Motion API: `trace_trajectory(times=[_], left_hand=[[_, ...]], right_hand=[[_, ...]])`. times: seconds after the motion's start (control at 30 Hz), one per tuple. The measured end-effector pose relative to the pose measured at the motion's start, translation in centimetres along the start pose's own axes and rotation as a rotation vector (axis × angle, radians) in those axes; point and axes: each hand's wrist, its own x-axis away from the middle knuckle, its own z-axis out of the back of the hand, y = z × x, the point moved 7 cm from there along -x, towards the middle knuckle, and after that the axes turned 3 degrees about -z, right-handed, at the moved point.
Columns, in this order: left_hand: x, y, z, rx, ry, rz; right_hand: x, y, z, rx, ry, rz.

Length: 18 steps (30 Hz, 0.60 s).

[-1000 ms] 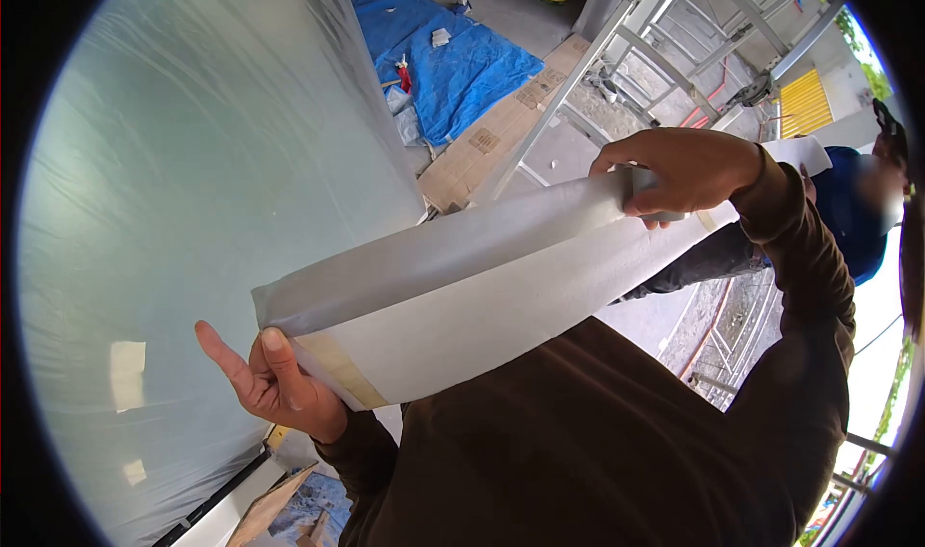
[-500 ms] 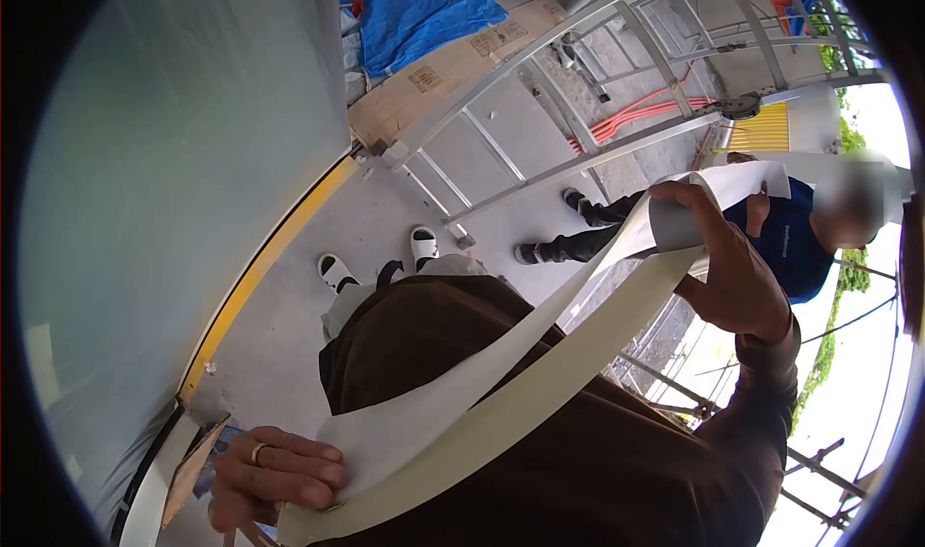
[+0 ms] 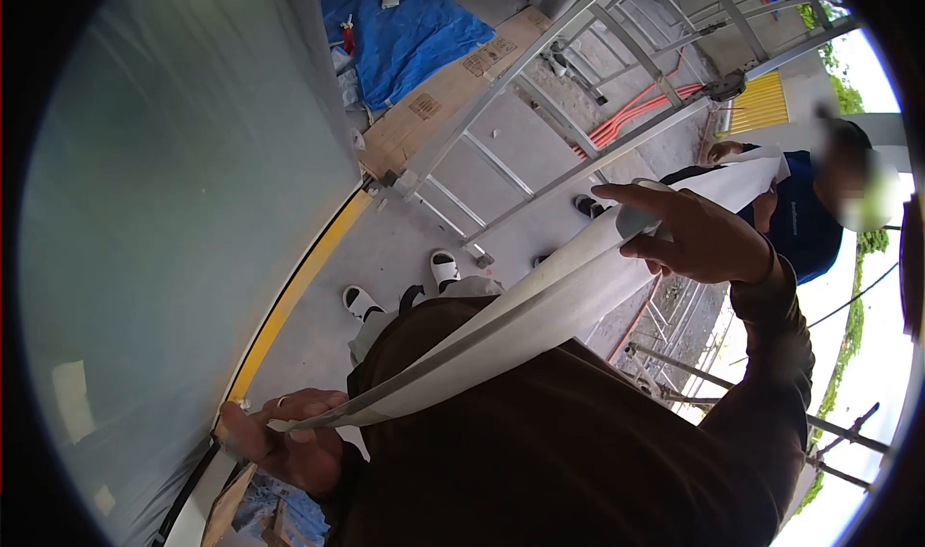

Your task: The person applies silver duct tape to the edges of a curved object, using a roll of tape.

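A long, flexible white strip (image 3: pixel 501 340) stretches across the front of my brown shirt, doubled lengthwise with a grey band along one face. Its narrow lower-left end lies between the fingers and thumb of my left hand (image 3: pixel 294 439), which wears a ring. At the upper right my right hand (image 3: pixel 699 234) grips the strip where it curls over, index finger pointing out along it. Beyond that hand, the white material runs on toward another person (image 3: pixel 805 210) in a dark blue shirt, whose hand is at its far end.
An aluminium ladder (image 3: pixel 540 114) slants across the top over the concrete floor. A blue tarp (image 3: pixel 414 41) and flat cardboard (image 3: pixel 424 109) lie beyond it. Plastic sheeting (image 3: pixel 183 181) with a yellow edge strip (image 3: pixel 299 297) fills the left. Scaffold poles (image 3: pixel 694 369) stand at right.
My left hand has turned over at the strip's end and shifted slightly up and right. The strip has twisted, hiding its cream face. My right hand has moved left and extended its index finger.
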Motion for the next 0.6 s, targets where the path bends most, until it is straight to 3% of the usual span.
trace_trajectory(times=[0.17, 0.37, 0.47, 0.6], left_hand=[[0.2, -0.3, 1.0, -0.041, 0.102, 0.034], [-0.2, -0.2, 1.5, -0.016, 0.149, 0.036], [0.2, -0.1, 2.3, -0.045, 0.301, 0.058], [0.1, -0.1, 1.5, -0.003, 0.198, 0.064]], right_hand=[[-0.7, -0.1, 0.1, 0.004, -0.033, 0.058], [-1.0, 0.5, -0.3, 0.116, -0.160, -0.051], [-1.1, 0.1, -0.7, 0.095, -0.179, -0.022], [-2.0, 1.4, -1.8, 0.126, -0.288, -0.023]])
